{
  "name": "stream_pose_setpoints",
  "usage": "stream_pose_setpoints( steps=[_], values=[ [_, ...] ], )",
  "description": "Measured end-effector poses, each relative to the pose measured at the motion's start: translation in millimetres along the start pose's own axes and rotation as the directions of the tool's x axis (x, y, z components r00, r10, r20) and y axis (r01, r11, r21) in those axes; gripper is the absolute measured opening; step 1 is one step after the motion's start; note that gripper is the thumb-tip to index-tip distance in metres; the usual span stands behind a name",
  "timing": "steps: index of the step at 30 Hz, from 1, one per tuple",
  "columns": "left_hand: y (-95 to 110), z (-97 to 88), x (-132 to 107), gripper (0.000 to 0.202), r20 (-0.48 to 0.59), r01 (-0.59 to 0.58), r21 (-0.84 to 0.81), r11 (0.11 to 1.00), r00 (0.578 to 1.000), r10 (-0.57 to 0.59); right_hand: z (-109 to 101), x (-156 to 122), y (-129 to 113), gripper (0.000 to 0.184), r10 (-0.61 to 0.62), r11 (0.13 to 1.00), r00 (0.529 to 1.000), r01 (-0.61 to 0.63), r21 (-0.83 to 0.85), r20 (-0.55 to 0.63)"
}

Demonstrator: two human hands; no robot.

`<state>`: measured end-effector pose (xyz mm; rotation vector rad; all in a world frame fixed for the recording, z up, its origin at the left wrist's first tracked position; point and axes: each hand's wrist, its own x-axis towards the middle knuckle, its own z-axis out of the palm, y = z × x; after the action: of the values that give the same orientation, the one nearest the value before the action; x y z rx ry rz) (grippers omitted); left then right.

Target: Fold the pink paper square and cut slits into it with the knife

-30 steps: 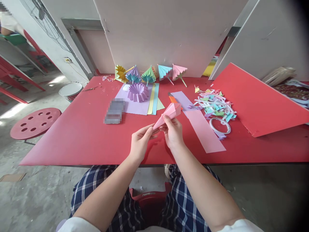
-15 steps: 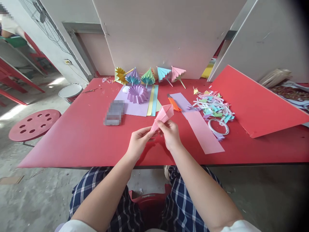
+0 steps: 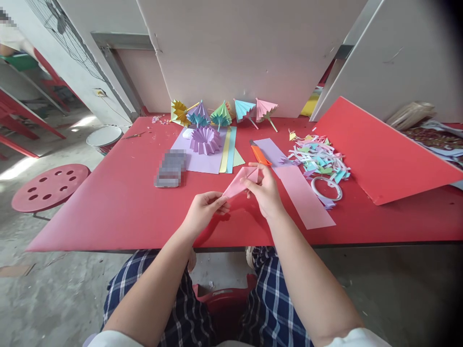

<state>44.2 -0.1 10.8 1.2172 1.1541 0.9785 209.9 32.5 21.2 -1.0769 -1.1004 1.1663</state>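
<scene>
A folded piece of pink paper (image 3: 237,183) is held between my two hands above the red table. Its narrow end is pinched by my left hand (image 3: 207,208), thumb on top. My right hand (image 3: 265,190) grips the wider end, with the thumb across the face and the fingers behind and along the far edge. Just past the paper lies an orange utility knife (image 3: 260,153) on a purple strip. A flat pink paper strip (image 3: 307,197) lies to the right of my right hand.
Several small paper umbrellas (image 3: 222,115) line the back of the table. Before them a pleated purple paper ring (image 3: 205,140) rests on coloured sheets. Left is a blurred phone-like object (image 3: 170,168). Paper scraps (image 3: 320,156), a tape roll (image 3: 326,188) and a tilted red board (image 3: 387,154) are right.
The pink paper has been tilted lower and looks flatter. My right hand has shifted right to its wide end, while my left hand moved slightly left and down, still pinching the narrow end.
</scene>
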Motion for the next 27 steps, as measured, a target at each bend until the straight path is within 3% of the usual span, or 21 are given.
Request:
stream_pose_setpoints(
  steps=[3,7,9,11,13,16,19,22,25,27],
  values=[
    [4.1,-11.0,-0.8,0.03,0.083,0.031,0.123,0.992,0.996,-0.041,-7.8,-6.2,-8.4,0.073,0.066,0.989,0.994,-0.053,-0.138,0.088],
    [7.2,-18.1,-9.5,0.037,0.194,-0.03,0.413,0.91,0.98,-0.056,-16.2,-26.6,-11.7,0.077,0.217,0.941,0.966,-0.169,-0.292,0.14],
    [3.8,-12.0,-19.4,0.037,0.131,-0.12,0.649,0.752,0.99,0.045,-18.9,-38.7,-7.6,0.075,0.283,0.917,0.954,-0.237,-0.32,0.103],
    [-4.3,1.3,-32.9,0.042,0.064,-0.188,0.844,0.503,0.965,0.253,-20.9,-49.0,-1.2,0.073,0.32,0.898,0.945,-0.282,-0.337,0.064],
    [-15.9,18.4,-47.8,0.052,0.147,-0.263,0.919,0.293,0.92,0.364,-22.5,-56.2,5.2,0.07,0.325,0.885,0.945,-0.289,-0.366,0.038],
    [-34.3,40.2,-65.3,0.066,0.243,-0.299,0.948,0.108,0.901,0.36,-25.1,-61.3,11.7,0.061,0.322,0.84,0.946,-0.273,-0.468,0.026],
    [-46.3,48.2,-72.1,0.074,0.282,-0.305,0.952,0.023,0.904,0.323,-28.8,-63.1,14.6,0.049,0.207,0.703,0.978,-0.135,-0.698,0.02],
    [-49.8,46.4,-72.1,0.08,0.306,-0.32,0.947,-0.005,0.901,0.308,-32.7,-65.6,15.3,0.041,0.007,0.456,0.999,0.044,-0.889,0.053],
    [-48.8,43.8,-71.3,0.082,0.326,-0.339,0.941,-0.014,0.891,0.317,-33.1,-68.6,16.1,0.028,-0.165,0.321,0.973,0.205,-0.925,0.159],
    [-48.0,43.5,-71.0,0.083,0.334,-0.347,0.938,-0.018,0.885,0.326,-30.6,-69.3,18.3,0.019,-0.262,0.277,0.92,0.362,-0.89,0.293]
  ],
)
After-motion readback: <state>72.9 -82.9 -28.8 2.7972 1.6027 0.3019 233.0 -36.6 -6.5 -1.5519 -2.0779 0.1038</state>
